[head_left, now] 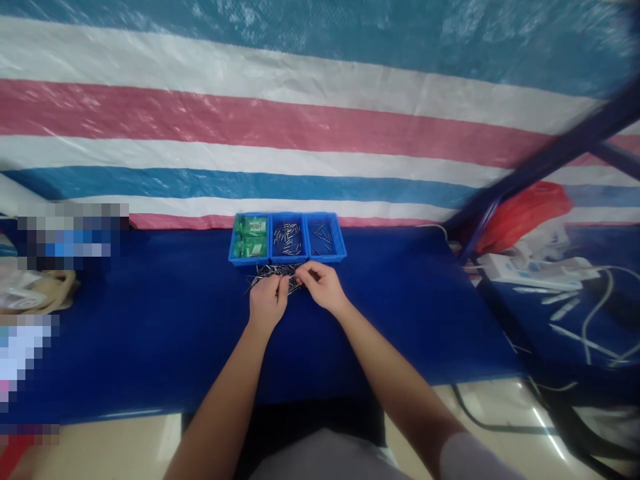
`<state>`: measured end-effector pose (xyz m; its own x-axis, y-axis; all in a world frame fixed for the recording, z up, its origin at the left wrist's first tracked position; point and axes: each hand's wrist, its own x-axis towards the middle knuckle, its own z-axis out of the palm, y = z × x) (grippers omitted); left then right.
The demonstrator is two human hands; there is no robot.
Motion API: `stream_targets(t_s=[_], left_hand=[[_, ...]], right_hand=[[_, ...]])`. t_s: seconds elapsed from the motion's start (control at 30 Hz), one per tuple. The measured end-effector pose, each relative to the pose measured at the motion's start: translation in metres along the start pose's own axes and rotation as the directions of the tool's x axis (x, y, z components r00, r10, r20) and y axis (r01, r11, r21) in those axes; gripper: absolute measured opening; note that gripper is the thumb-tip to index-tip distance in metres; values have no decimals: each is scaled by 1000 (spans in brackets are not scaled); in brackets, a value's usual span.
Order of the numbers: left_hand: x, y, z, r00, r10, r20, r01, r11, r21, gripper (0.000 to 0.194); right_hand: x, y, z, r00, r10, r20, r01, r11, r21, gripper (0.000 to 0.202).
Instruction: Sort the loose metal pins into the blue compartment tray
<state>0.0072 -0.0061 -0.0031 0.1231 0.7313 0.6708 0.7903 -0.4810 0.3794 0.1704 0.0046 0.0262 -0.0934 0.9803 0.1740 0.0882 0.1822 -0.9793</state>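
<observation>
A pile of thin dark metal pieces [275, 270] lies on the blue table, just in front of three joined blue bins. My left hand [269, 298] is closed in a pinch at the pile's front edge. Close beside it on the right, my right hand [321, 283] pinches too, its fingertips near the left ones. What the fingers hold is too small to make out. Green packets [253, 247] fill the left bin. Many metal pieces [287, 239] lie in the middle bin, and fewer thin ones [321, 235] in the right bin [341, 248].
A striped sheet [300, 127] hangs behind the blue table [400, 300]. At the right, beyond a dark metal frame [530, 167], are a red bag [530, 213], a white power strip [525, 272] and cables. A brown container [63, 293] stands at the left edge.
</observation>
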Motion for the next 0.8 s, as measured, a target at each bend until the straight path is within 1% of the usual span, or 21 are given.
stream_targets(t_s=[0.3, 0.57, 0.8], left_hand=[[1, -1, -1, 1000, 13, -13, -13, 1000, -5, 34], [1, -1, -1, 1000, 3, -17, -4, 1000, -16, 37], [0, -2, -1, 997, -62, 36, 63, 997, -42, 38]], right_hand=[[1, 1, -1, 999, -46, 18, 46, 999, 1, 27], [0, 1, 0, 999, -17, 29, 15, 998, 55, 24], [0, 0, 0, 1000, -12, 26, 11, 998, 56, 25]])
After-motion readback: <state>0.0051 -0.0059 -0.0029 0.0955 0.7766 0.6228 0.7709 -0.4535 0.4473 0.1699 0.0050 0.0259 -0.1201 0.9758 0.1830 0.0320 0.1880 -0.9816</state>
